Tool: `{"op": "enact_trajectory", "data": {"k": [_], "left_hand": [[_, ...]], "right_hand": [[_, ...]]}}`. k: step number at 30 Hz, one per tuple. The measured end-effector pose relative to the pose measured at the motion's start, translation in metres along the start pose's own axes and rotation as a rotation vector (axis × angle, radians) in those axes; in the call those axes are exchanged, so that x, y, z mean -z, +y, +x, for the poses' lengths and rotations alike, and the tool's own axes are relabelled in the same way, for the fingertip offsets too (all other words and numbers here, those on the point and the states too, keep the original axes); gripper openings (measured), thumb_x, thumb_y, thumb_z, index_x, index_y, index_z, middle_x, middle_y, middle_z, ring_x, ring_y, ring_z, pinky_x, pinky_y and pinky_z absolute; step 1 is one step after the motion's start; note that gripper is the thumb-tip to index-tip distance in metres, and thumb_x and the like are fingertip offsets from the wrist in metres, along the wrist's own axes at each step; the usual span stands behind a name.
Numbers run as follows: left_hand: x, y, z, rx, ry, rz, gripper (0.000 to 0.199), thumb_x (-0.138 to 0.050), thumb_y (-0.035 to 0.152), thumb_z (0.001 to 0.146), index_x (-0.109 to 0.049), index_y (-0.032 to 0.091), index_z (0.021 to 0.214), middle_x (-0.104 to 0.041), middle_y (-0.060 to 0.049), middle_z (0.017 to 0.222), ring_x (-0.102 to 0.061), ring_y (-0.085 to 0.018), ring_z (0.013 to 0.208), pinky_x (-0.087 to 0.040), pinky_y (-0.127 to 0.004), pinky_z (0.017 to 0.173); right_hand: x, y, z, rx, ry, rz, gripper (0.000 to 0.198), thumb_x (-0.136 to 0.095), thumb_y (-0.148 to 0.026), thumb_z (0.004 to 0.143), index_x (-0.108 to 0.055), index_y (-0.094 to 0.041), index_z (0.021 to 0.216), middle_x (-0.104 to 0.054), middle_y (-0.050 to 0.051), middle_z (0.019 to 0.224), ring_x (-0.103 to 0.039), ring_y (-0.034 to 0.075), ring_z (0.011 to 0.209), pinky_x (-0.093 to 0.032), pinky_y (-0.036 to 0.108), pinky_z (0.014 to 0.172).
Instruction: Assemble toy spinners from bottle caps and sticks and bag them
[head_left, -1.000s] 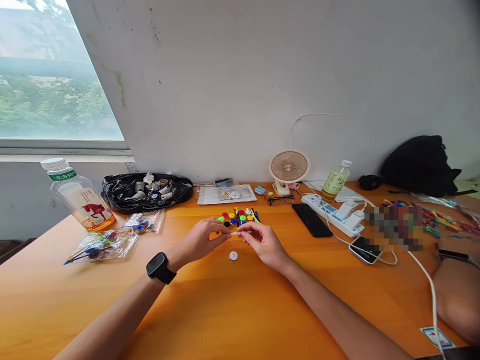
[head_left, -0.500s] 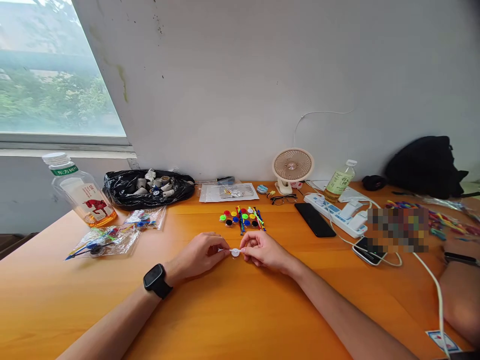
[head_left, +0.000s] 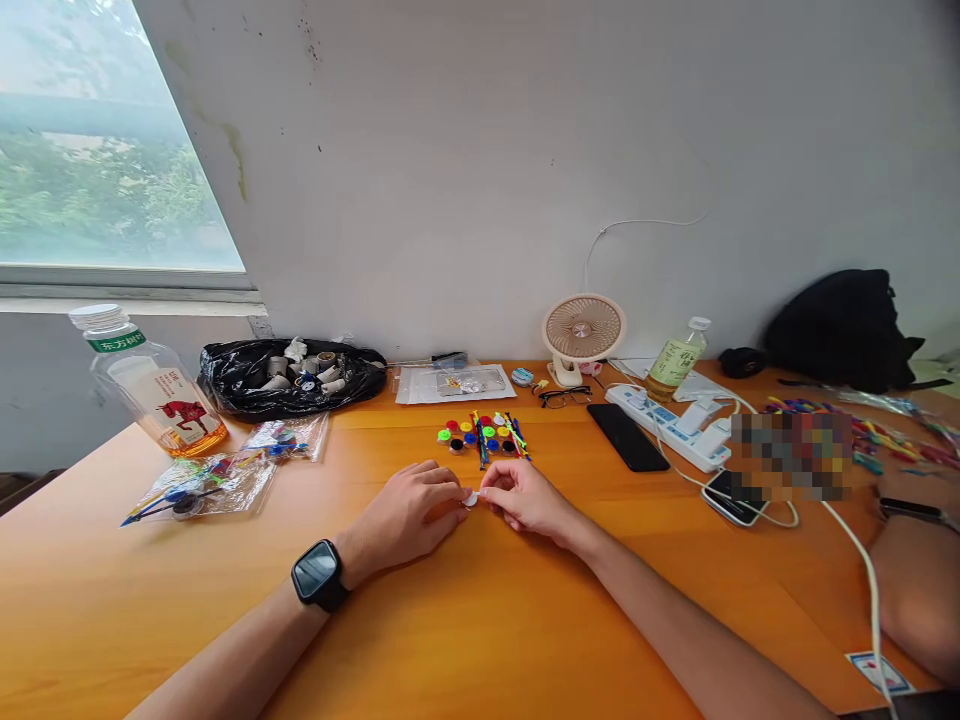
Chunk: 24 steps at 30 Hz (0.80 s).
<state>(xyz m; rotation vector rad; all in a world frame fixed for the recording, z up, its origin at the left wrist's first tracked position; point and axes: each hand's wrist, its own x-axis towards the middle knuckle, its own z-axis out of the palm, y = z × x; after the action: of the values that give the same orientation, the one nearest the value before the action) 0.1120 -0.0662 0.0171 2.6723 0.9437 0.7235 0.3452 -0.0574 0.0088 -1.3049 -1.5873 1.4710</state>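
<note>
Between my fingertips is a small white round plastic piece [head_left: 471, 499], partly covered by the fingers. My left hand [head_left: 409, 512], with a black watch on its wrist, pinches it from the left. From the right, the thumb and fingertips of my right hand [head_left: 529, 500] pinch it too. Just beyond the hands lie small round coloured pieces [head_left: 454, 428] in red, yellow, blue, green, white and black. Among them are thin coloured sticks [head_left: 481, 440] in dark and bright colours.
To the left stand a large drink bottle [head_left: 161, 395], clear bags of parts [head_left: 202, 485] and a black plastic bag [head_left: 225, 385]. A small fan [head_left: 583, 330], a phone [head_left: 627, 437], a power strip [head_left: 667, 430] and another bottle [head_left: 675, 362] are to the right. Another person's arm [head_left: 919, 580] rests at the right edge.
My left hand has turned and closed in on the white piece, covering more of it. My right hand has hardly moved. The view has shifted slightly.
</note>
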Motion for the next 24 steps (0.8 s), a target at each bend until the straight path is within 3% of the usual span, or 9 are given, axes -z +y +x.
{"op": "enact_trajectory", "data": {"k": [5, 11, 14, 18, 21, 24], "left_hand": [[-0.003, 0.0, 0.001, -0.023, 0.037, 0.048, 0.016, -0.064, 0.032, 0.099, -0.074, 0.028, 0.111, -0.077, -0.005, 0.109, -0.068, -0.023, 0.1, -0.053, -0.04, 0.09], [-0.007, 0.003, 0.001, -0.034, 0.017, 0.051, 0.014, -0.066, 0.031, 0.097, -0.072, 0.028, 0.11, -0.077, -0.003, 0.109, -0.068, -0.023, 0.101, -0.052, -0.04, 0.09], [-0.008, 0.005, 0.0, -0.019, 0.024, 0.061, 0.013, -0.065, 0.032, 0.098, -0.07, 0.028, 0.108, -0.077, -0.003, 0.109, -0.067, -0.023, 0.1, -0.051, -0.04, 0.089], [-0.009, 0.007, -0.002, 0.006, 0.036, 0.056, 0.016, -0.063, 0.033, 0.098, -0.068, 0.027, 0.113, -0.075, -0.006, 0.11, -0.066, -0.025, 0.1, -0.051, -0.042, 0.088], [-0.008, 0.009, -0.003, 0.012, 0.044, 0.056, 0.019, -0.062, 0.035, 0.099, -0.068, 0.027, 0.115, -0.074, -0.008, 0.115, -0.065, -0.027, 0.103, -0.051, -0.044, 0.09], [-0.003, 0.011, -0.004, 0.016, 0.064, 0.025, 0.03, -0.063, 0.043, 0.098, -0.066, 0.028, 0.124, -0.071, -0.009, 0.125, -0.063, -0.029, 0.109, -0.05, -0.046, 0.095]], "right_hand": [[0.002, 0.003, 0.002, 0.044, 0.041, -0.08, 0.027, -0.076, -0.041, 0.081, -0.061, -0.019, 0.084, -0.054, -0.007, 0.063, -0.047, 0.007, 0.038, -0.029, 0.02, 0.035], [0.002, 0.002, 0.001, 0.018, -0.002, -0.112, 0.017, -0.072, -0.031, 0.082, -0.061, -0.019, 0.081, -0.054, -0.006, 0.062, -0.045, 0.008, 0.04, -0.031, 0.021, 0.036], [0.005, -0.002, -0.002, 0.047, 0.012, -0.198, 0.013, -0.068, -0.031, 0.084, -0.063, -0.018, 0.083, -0.061, -0.002, 0.069, -0.048, 0.009, 0.042, -0.032, 0.022, 0.037], [0.017, -0.015, -0.006, 0.274, 0.251, -0.434, 0.018, -0.066, -0.036, 0.09, -0.071, -0.019, 0.091, -0.073, 0.005, 0.092, -0.046, 0.009, 0.046, -0.03, 0.024, 0.043], [0.024, -0.022, -0.01, 0.341, 0.414, -0.512, 0.027, -0.063, -0.043, 0.095, -0.074, -0.018, 0.096, -0.073, 0.007, 0.083, -0.044, 0.012, 0.047, -0.029, 0.027, 0.046], [0.02, -0.024, -0.015, 0.34, 0.39, -0.536, 0.032, -0.064, -0.048, 0.095, -0.075, -0.019, 0.106, -0.065, 0.004, 0.067, -0.044, 0.014, 0.047, -0.029, 0.028, 0.048]]}}
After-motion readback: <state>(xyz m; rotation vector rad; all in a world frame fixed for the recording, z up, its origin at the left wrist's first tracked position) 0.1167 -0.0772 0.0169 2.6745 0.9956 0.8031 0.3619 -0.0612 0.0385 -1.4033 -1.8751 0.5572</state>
